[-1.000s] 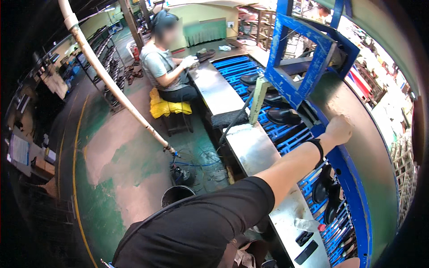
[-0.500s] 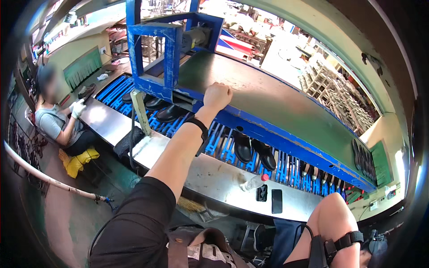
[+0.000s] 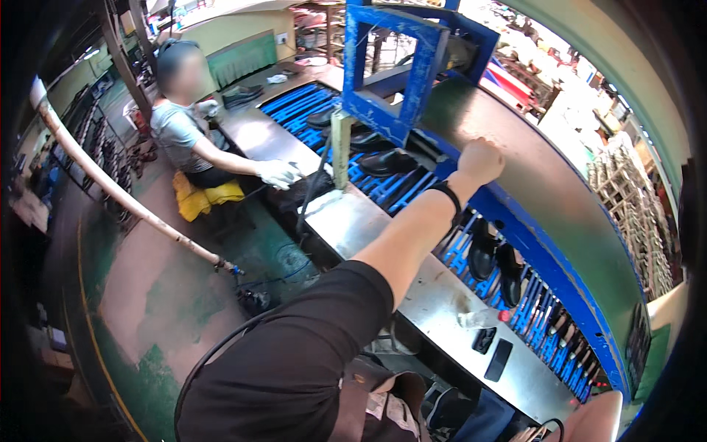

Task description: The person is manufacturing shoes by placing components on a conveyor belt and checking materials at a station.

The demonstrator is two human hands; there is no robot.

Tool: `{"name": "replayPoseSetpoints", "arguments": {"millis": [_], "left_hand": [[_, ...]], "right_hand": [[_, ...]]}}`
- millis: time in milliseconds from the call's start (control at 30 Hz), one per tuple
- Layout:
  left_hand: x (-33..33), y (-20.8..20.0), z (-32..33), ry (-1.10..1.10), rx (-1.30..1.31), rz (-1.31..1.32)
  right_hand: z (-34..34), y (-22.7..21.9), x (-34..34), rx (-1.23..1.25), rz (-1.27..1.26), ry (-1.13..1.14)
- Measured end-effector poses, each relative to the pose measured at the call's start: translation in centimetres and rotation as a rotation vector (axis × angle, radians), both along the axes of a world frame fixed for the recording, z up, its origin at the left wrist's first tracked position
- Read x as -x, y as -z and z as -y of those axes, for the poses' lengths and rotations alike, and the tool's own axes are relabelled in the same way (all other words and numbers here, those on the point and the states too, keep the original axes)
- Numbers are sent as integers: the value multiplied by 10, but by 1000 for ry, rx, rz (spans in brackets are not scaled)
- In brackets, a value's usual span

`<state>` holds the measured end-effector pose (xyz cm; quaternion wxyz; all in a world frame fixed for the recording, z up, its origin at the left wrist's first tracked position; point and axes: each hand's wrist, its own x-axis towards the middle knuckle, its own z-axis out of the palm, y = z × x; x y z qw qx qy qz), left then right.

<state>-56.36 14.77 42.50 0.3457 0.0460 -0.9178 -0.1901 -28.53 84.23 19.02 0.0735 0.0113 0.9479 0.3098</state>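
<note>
My left arm reaches across the metal ledge, and my left hand (image 3: 480, 160) is closed in a fist at the near edge of the green-topped shelf (image 3: 549, 191). No object shows in its fingers. Below the shelf, black shoes (image 3: 482, 254) stand on the blue slatted conveyor (image 3: 460, 247), to the right of my forearm. More black shoes (image 3: 387, 163) sit on the slats to its left. Of my right arm only a bare part shows at the lower right edge; my right hand is out of view.
A co-worker (image 3: 180, 121) in white gloves sits at the left. On the metal ledge (image 3: 434, 295) lie a clear bottle (image 3: 479, 318), a dark phone (image 3: 498, 359) and a small black case (image 3: 484, 339). A blue frame (image 3: 390, 110) rises beside the shelf; a pale pipe (image 3: 132, 195) crosses the left.
The view has swung left, so the scene sits further right. My left fist stays at the shelf edge. The co-worker's gloved hand has reached onto the ledge.
</note>
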Motion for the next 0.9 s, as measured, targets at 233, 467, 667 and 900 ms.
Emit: {"name": "replayPoseSetpoints", "arguments": {"millis": [233,467,667,900], "left_hand": [[1,4,-1,25,12,-49],[-7,9,11,12,20,-82],[1,10,-2,-1,43,-53],[1,7,12,5,48,-74]], "right_hand": [[-27,29,2,-45,-113,-30],[-49,26,13,-99,-252,-68],[-94,31,-30,1232,-27,120],[-70,44,-29,3518,50,1021]]}}
